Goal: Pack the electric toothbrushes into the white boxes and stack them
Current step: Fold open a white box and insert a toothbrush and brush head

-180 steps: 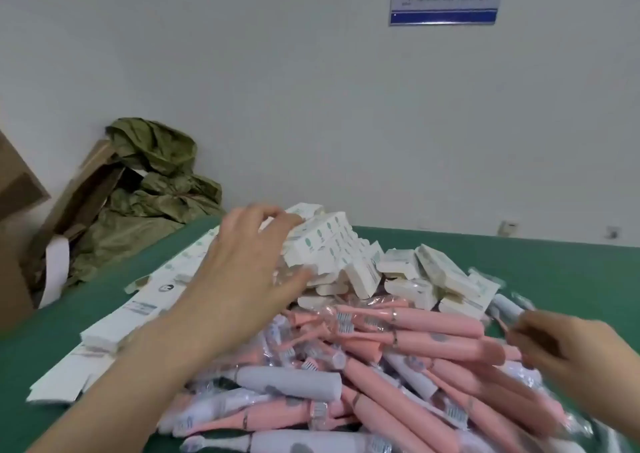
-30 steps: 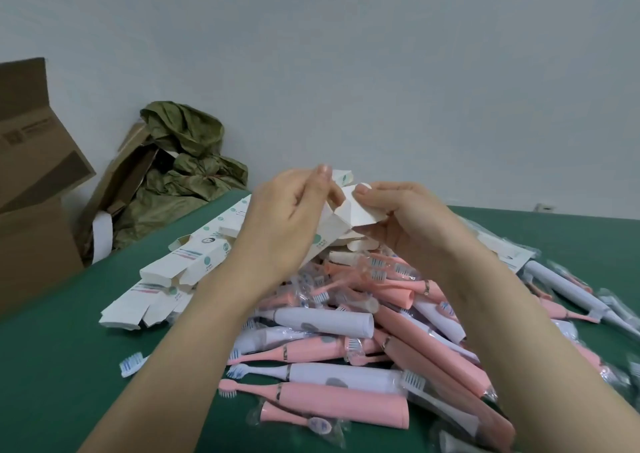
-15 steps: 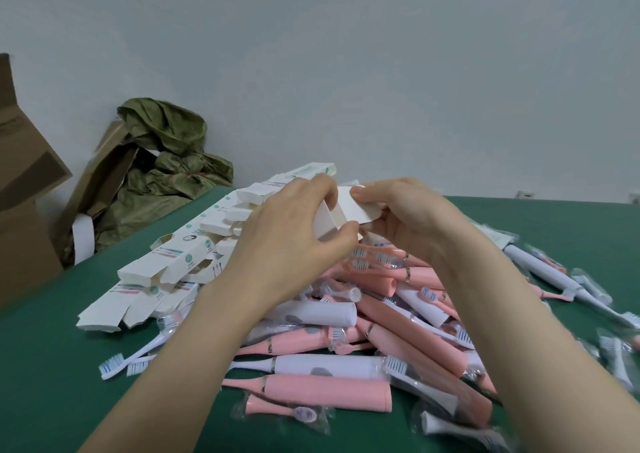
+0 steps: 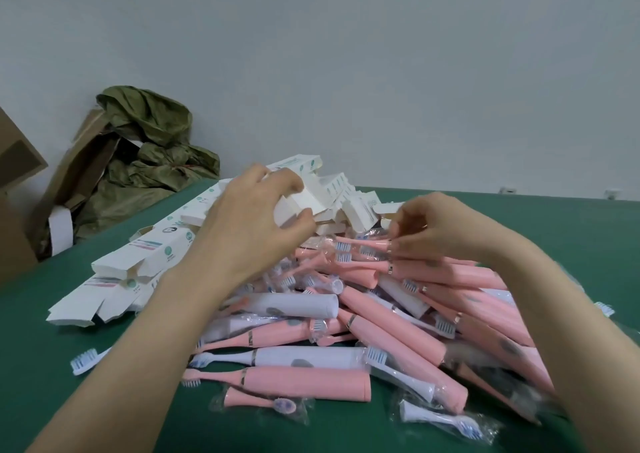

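A heap of pink and white electric toothbrushes point(image 4: 346, 321) in clear wrappers covers the green table point(image 4: 52, 400) in front of me. Behind it lie several long white boxes point(image 4: 145, 255), some with open flaps. My left hand point(image 4: 256, 230) grips one white box point(image 4: 304, 203) by its open end, held above the back of the heap. To its right, my right hand point(image 4: 436, 230) pinches a wrapped pink toothbrush point(image 4: 367, 244) at the top of the heap, near its neck.
Brown cardboard cartons point(image 4: 17, 210) and a crumpled olive-green bag point(image 4: 145, 154) stand at the far left against the white wall. A loose brush head point(image 4: 83, 360) lies on the table at the left, and wrapped brush heads point(image 4: 440, 418) lie at the heap's front edge.
My hands have parted. The right hand let go of the white box and dropped to a pink toothbrush on the heap; the left hand keeps hold of the box.
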The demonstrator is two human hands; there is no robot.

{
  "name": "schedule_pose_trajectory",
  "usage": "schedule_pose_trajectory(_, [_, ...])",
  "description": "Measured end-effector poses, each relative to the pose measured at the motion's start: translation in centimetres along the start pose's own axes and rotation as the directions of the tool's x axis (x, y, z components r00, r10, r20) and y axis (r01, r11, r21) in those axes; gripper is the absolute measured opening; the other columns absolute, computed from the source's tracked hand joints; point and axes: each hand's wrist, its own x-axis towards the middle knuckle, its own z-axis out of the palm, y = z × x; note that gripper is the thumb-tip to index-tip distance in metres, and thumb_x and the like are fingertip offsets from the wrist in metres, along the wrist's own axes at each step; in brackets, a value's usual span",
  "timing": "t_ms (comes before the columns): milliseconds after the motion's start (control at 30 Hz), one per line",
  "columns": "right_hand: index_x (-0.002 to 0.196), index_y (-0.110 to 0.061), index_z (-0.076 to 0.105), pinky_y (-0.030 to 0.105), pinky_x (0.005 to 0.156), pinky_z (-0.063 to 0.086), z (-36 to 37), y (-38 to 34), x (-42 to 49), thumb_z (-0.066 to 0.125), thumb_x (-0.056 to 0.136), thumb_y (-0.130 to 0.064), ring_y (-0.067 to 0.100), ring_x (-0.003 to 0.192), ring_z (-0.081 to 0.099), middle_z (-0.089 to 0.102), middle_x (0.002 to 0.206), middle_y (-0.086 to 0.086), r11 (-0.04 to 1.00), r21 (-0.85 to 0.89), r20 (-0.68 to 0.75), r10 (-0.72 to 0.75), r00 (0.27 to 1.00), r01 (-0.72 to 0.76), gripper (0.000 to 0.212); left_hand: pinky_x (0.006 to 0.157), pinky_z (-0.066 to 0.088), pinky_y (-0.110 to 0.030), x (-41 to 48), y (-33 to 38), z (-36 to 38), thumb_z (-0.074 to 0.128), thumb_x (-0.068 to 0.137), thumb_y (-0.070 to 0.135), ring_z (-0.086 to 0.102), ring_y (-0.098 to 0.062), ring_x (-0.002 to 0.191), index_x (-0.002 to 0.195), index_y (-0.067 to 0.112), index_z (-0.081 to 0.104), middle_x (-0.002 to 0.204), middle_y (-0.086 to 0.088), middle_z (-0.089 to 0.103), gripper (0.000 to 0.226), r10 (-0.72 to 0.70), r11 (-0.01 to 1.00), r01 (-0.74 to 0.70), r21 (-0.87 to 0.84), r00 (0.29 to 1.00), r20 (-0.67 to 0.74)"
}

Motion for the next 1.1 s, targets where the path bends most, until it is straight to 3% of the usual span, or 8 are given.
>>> schedule_pose_trajectory(200, [0.082,-0.032,0.066,0.024,0.080,0.048,-1.4,2.9,-0.3,0.080,0.072,-0.025,0.003,0.089,0.060,0.065,0.090,-0.014,0.993,-0.103,0.100,0.066,0.993,-0.056,0.019,0.078,0.042,-0.032,-0.7,0.2,0.8,0.049,0.066,0.064,0.045,-0.012,0.091,0.113,0.029,0.057,0.097,0.008,0.045,0.059,-0.014,0.999,0.008,0.050,0.993,0.120])
schedule_pose_trajectory(367, [0.090,-0.032,0.062,0.006,0.065,0.038,-1.3,4.7,0.0,0.065,0.088,-0.035,-0.005,0.082,0.055,0.061,0.091,-0.020,0.972,-0.232,0.191,0.077,0.979,-0.031,0.005,0.078,0.040,-0.030,-1.1,-0.4,0.9,0.058,0.066,0.053,0.042,-0.010,0.096,0.116,0.029,0.054,0.102,0.009,0.044,0.056,-0.023,0.998,0.012,0.063,0.985,0.173])
schedule_pose_trajectory(500, [0.081,-0.037,0.057,0.009,0.063,0.037,-1.5,4.8,-0.3,0.056,0.094,-0.031,-0.003,0.072,0.050,0.057,0.080,-0.019,0.977,-0.211,0.232,0.026,0.972,0.024,0.014,0.073,0.034,-0.027,-1.3,-0.5,1.3,0.056,0.066,0.047,0.042,-0.010,0.093,0.115,0.030,0.055,0.099,0.011,0.044,0.052,-0.015,0.998,0.004,0.068,0.984,0.177])
schedule_pose_trajectory(633, [0.087,-0.040,0.056,0.025,0.078,0.043,-3.2,4.2,-0.7,0.045,0.099,-0.028,0.009,0.085,0.058,0.063,0.088,-0.015,0.987,-0.148,0.110,-0.044,0.993,0.060,0.021,0.073,0.037,-0.028,-1.3,-0.8,1.4,0.062,0.070,0.038,0.044,-0.010,0.093,0.113,0.031,0.056,0.099,0.012,0.045,0.044,-0.008,0.999,0.000,0.053,0.988,0.153])
schedule_pose_trajectory(767, [0.089,-0.044,0.052,0.014,0.065,0.042,-2.8,1.6,-0.7,0.037,0.096,-0.040,0.000,0.072,0.057,0.064,0.078,-0.014,0.978,-0.043,-0.071,-0.209,0.975,0.206,0.016,0.081,0.039,-0.028,-1.2,-0.8,1.1,0.054,0.066,0.045,0.046,-0.008,0.098,0.113,0.031,0.054,0.104,0.015,0.050,0.048,0.011,1.000,-0.014,0.021,0.988,0.154])
schedule_pose_trajectory(833, [0.093,-0.045,0.050,0.017,0.068,0.040,-2.1,-0.2,-0.6,0.040,0.094,-0.043,0.003,0.076,0.056,0.062,0.083,-0.011,0.956,-0.080,-0.099,-0.290,0.952,0.283,0.011,0.082,0.037,-0.026,-1.1,-0.8,0.9,0.051,0.065,0.047,0.045,-0.005,0.099,0.112,0.032,0.052,0.107,0.017,0.052,0.050,-0.003,1.000,0.003,0.006,0.989,0.145])
schedule_pose_trajectory(967, [0.106,-0.037,0.063,0.029,0.065,0.041,-1.2,-2.9,-0.5,0.040,0.082,-0.063,0.007,0.075,0.050,0.056,0.088,-0.013,0.896,-0.308,-0.078,-0.358,0.930,0.319,0.043,0.081,0.034,-0.023,-0.9,-1.1,0.5,0.050,0.061,0.047,0.040,0.000,0.096,0.114,0.030,0.051,0.107,0.019,0.049,0.055,-0.037,0.999,0.039,-0.008,0.986,0.162])
schedule_pose_trajectory(1100, [0.099,-0.027,0.062,0.034,0.066,0.046,0.2,-5.2,-0.3,0.050,0.083,-0.042,0.014,0.078,0.050,0.054,0.083,-0.010,0.843,-0.422,0.048,-0.346,0.937,0.333,0.025,0.078,0.032,-0.020,-1.1,-1.0,0.8,0.052,0.062,0.047,0.041,-0.002,0.096,0.113,0.033,0.050,0.107,0.019,0.050,0.053,-0.022,0.999,0.032,-0.037,0.971,0.238])
